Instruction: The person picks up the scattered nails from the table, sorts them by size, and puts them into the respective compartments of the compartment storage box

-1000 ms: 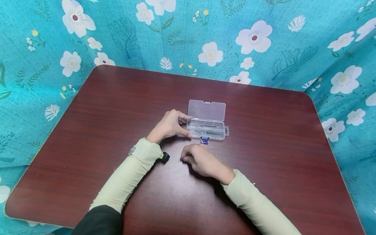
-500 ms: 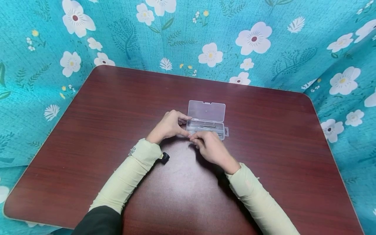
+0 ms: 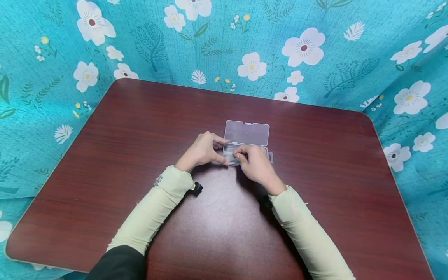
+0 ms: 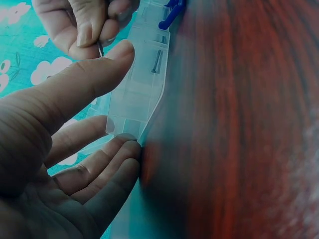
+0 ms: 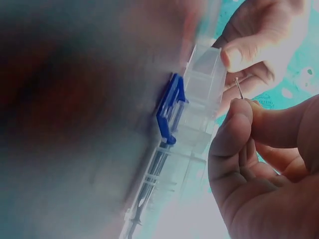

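Note:
A clear plastic box lies on the table with its lid swung back. My left hand steadies its left end, thumb at the front edge and forefinger at the back. Over the compartments, my right hand pinches a small nail between thumb and fingertip, its headed end sticking out. A blue latch hangs at the box's front. Through the front wall shows another nail inside, and several thin metal pieces lie farther along. The right hand hides part of the box in the head view.
The dark red-brown table reaches out on all sides of the box. Behind it hangs a blue flowered curtain. A black wrist-worn piece juts from the left cuff. A clear hanging tab sticks out at the box's right end.
My right hand has moved from the table in front of the box up over its compartments, carrying the nail. The left hand has stayed at the box's left end.

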A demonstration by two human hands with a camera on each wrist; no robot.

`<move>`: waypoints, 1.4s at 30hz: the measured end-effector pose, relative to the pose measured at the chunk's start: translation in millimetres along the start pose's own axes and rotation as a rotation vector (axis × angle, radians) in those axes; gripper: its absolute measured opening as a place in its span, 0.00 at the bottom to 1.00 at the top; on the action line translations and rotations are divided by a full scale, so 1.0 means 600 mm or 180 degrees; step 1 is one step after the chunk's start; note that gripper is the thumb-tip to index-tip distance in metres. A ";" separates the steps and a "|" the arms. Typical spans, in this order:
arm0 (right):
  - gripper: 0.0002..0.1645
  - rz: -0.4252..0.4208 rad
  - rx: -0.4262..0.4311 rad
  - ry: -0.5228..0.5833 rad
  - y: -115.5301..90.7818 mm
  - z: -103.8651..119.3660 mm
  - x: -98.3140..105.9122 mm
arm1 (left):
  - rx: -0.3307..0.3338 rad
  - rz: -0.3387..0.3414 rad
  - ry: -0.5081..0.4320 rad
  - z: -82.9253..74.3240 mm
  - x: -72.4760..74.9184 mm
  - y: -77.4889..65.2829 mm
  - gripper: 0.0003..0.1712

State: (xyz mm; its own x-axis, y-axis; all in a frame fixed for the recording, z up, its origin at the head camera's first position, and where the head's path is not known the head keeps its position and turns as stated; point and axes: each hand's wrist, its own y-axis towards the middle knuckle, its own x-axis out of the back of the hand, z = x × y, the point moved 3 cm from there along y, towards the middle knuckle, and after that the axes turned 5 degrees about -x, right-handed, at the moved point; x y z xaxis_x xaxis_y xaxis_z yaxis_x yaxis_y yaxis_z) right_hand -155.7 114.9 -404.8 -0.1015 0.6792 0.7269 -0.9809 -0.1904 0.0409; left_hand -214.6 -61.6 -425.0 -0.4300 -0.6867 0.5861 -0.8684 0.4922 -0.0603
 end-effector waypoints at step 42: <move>0.13 -0.0609 -0.0433 -0.0040 -0.033 -0.084 0.123 | -0.0273 0.0049 -0.0113 0.034 0.017 0.015 0.52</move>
State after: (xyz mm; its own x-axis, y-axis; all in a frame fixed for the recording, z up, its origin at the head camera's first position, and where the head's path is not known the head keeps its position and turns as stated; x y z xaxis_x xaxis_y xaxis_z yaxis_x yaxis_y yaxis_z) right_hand -152.4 204.6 -386.7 0.0898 0.6848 0.7232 -0.9955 0.0390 0.0867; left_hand -231.8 -75.1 -436.3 -0.4529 -0.6964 0.5566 -0.8379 0.5458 0.0011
